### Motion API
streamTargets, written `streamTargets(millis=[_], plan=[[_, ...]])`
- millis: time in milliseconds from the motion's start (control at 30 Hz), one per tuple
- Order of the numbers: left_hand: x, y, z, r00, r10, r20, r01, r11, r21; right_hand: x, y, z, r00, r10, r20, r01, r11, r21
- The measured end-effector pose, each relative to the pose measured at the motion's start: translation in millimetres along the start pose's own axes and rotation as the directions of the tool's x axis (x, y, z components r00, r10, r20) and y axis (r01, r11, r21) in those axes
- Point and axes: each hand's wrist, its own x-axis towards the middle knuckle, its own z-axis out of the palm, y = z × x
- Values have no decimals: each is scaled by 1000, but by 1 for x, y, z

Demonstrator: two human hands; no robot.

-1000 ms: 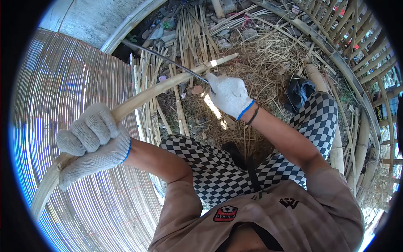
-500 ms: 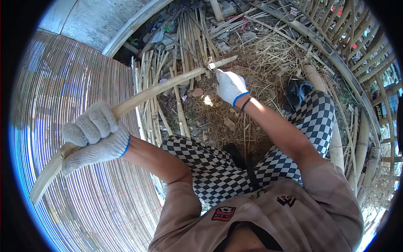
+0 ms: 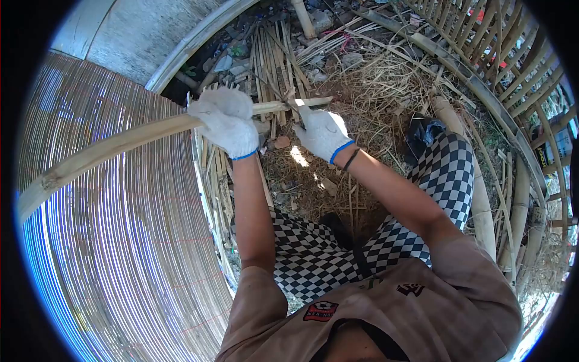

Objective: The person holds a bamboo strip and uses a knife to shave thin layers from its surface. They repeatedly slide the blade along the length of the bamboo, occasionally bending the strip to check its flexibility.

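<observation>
And there's the shift: the left hand [image 3: 224, 122] has jumped from the lower left up to the upper centre-left, now just beside the right hand [image 3: 324, 134]! Its grip is wrapped firmly round the long bamboo strip [image 3: 114, 142], which sweeps from the left edge of the frame to a tip right of upper centre. Most of that length now trails out behind the left glove, over the slatted screen [image 3: 114, 235], leaving only a short stretch between the hands, so the working end looks better steadied. Over on the right, that grip is closed on a thin dark blade [image 3: 269, 86], its handle hidden in the glove; it crosses at the bamboo, though whether it's biting in, I can't tell. Beyond them, loose slats [image 3: 269, 51] lie at top centre, straw [image 3: 386, 81] upper right.
</observation>
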Motion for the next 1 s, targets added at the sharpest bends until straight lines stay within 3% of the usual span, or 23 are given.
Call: streamTargets(millis=[33, 67, 167, 300, 400, 433, 467, 533, 600, 633, 733, 833, 867, 967, 1000], plan=[[4, 23, 12, 992, -50, 115, 65, 989, -132, -2, -3, 6, 999, -40, -6, 40, 999, 5], [6, 38, 22, 985, -28, 171, 49, 992, -118, -7, -4, 10, 996, -84, -6, 84, 996, 10], [15, 43, 15, 978, -133, 159, 150, 983, -103, -18, -18, -3, 996, -31, 85, 28, 999, 37], [38, 62, -3, 866, -84, 492, 210, 956, -206, -30, -35, -20, 996, -52, 77, 44, 994, 101], [71, 57, -23, 537, 81, 840, 410, 845, -344, -32, -34, -16, 995, -67, 72, 59, 993, 105], [65, 54, -19, 760, -82, 645, 239, 958, -160, -31, -31, -14, 994, -75, 76, 66, 991, 115], [55, 48, -14, 921, -151, 358, 126, 988, 91, -30, -27, -13, 992, -60, 110, 47, 992, 114], [39, 19, -4, 994, 69, 84, -99, 885, 454, -26, -18, -12, 981, 40, 191, -60, 994, 97], [28, -5, 4, 997, 17, 74, -41, 943, 331, -20, -9, -9, 974, 81, 211, -108, 987, 120], [24, -7, 9, 975, -218, 46, 213, 972, 95, -20, -9, -10, 980, 66, 186, -85, 992, 97], [23, -49, -8, 977, -140, 160, 131, 989, 68, -19, -10, -17, 995, -13, 95, 11, 1000, 29], [-6, -26, 8, 964, -256, 66, 253, 966, 61, -21, -15, -16, 996, -69, 58, 71, 997, -33], [-9, -32, -9, 963, -235, 133, 232, 972, 39, -23, -19, -16, 995, -75, 65, 77, 996, -34], [-29, -22, -27, 943, -329, -53, 324, 942, -92, -32, -31, -13, 992, -62, 114, 67, 997, -45], [-40, -18, -32, 951, -291, -104, 284, 956, -73, -39, -27, -3, 989, -38, 146, 47, 997, -58]])
